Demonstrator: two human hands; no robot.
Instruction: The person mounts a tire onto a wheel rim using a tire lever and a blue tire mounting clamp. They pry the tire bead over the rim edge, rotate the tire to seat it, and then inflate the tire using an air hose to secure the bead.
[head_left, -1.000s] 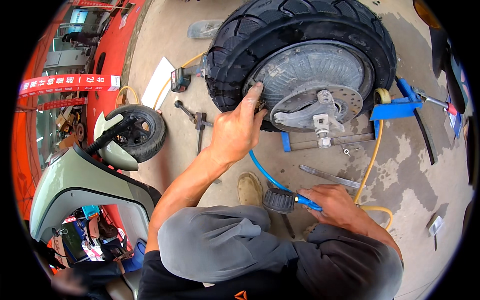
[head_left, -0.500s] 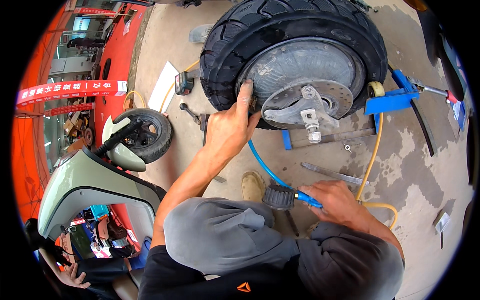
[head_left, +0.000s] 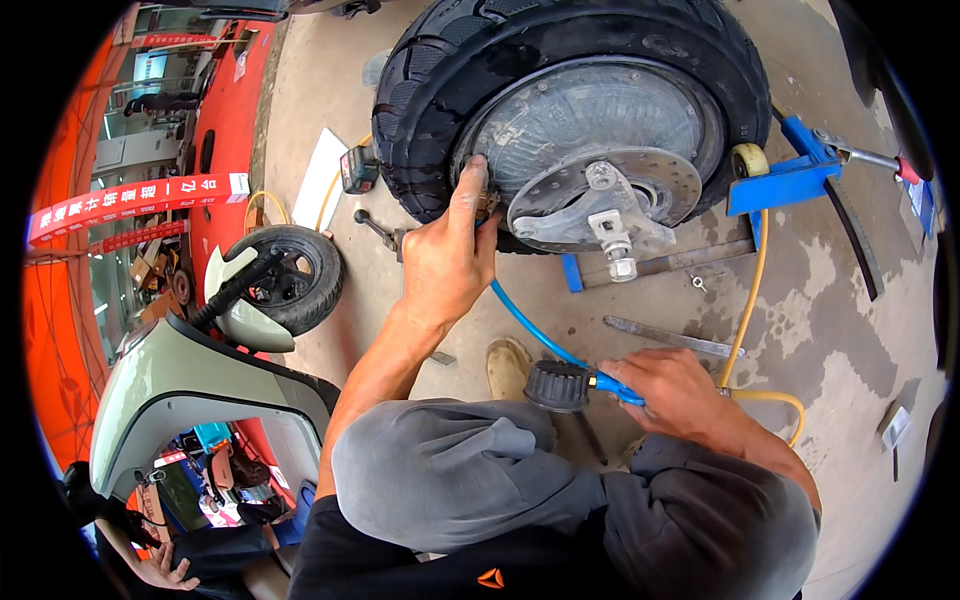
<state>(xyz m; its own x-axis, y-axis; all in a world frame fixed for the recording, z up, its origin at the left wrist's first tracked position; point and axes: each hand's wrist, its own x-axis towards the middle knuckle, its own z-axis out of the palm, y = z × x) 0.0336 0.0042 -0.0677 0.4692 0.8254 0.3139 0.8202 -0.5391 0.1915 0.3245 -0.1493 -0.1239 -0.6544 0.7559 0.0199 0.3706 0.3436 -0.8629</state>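
Observation:
A large wheel with a black knobbly tyre (head_left: 408, 130) stands in front of me, its grey hub (head_left: 570, 115) and perforated brake disc (head_left: 683, 178) facing me. My left hand (head_left: 447, 258) is at the hub's lower left rim, thumb and fingers pinching the end of a blue air hose (head_left: 525, 322). Whether that end sits on a valve is hidden behind the fingers. Low in front of my knees, my right hand (head_left: 672, 388) is wrapped round the blue handle of a tyre inflator gun (head_left: 613, 387). Its round gauge, in a black ribbed cover (head_left: 557, 386), faces mostly away from me.
A blue stand (head_left: 785, 185) with a roller touches the tyre's right side. On the floor lie a flat metal bar (head_left: 670, 337), a yellow hose (head_left: 748, 300) and a cordless tool's battery (head_left: 358, 170). Leftward are a pale green scooter (head_left: 165, 375), its front wheel (head_left: 322, 275) and another person's hand (head_left: 165, 570).
The view has shifted a little, so the wheel appears slightly farther left and up. My right hand has moved slightly up along the inflator handle; the left keeps its pinch at the rim.

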